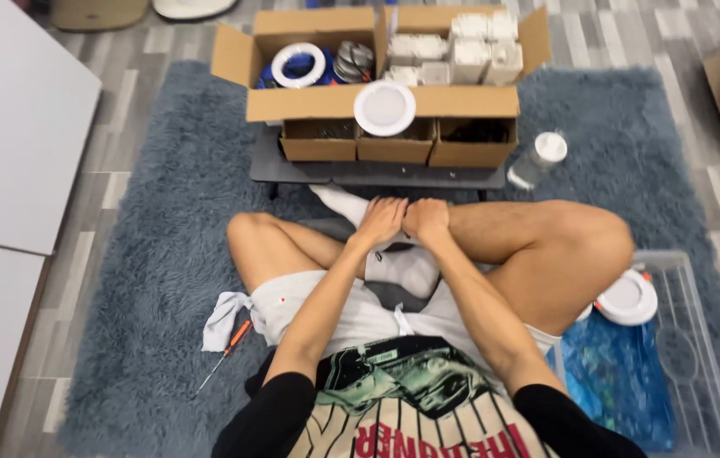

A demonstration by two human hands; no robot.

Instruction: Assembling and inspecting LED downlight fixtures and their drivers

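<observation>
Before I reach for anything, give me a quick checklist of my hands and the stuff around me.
1. Left hand free: ok, rests on shin, holds nothing.
2. Right hand free: ok, closed loosely beside the left.
3. Screwdriver nearby: ok, on the rug by the left thigh.
4. Round white light stable: not ok, leans on the box edge.
5. Bottle upright: not ok, tilted.
6. Small boxes' contents: cannot tell.

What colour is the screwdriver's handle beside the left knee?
Orange, on the screwdriver lying on the grey rug; head view.

Looked like a home room used for piecework: shaggy grey-blue rug (165, 220) on grey wood-look plank floor (597, 38), open brown cardboard boxes (377, 102) w/ small parts.
</observation>
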